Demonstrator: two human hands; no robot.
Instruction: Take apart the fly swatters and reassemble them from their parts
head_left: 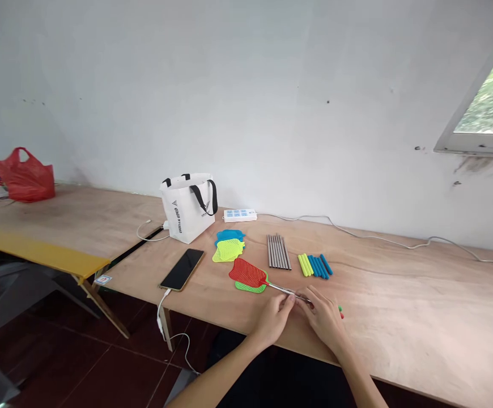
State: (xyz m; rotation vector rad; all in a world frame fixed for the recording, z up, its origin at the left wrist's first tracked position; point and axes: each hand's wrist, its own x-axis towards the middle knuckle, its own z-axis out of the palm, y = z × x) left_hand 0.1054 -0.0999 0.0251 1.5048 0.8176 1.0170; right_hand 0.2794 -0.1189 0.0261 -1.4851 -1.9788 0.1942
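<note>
I am watching a person working at a light brown wooden surface (420,323). The left hand (273,318) is pinching a thin, shiny silver metal rod (279,288), with its fingers closed. The right hand (323,315) is holding the same rod nearer its other end, and its fingers are closing on it too. A flat red plastic mesh paddle (249,273) is sitting on the rod's far end, over the surface. A flat green plastic mesh paddle (250,288) is lying partly under it. Behind them, a yellow mesh paddle (228,251) is resting partly over blue mesh paddles (225,235). A row of grey metal tubes (278,253) is lying near the middle. Short yellow round sticks (305,265) and short blue round sticks (318,267) are lying to the right of the tubes.
</note>
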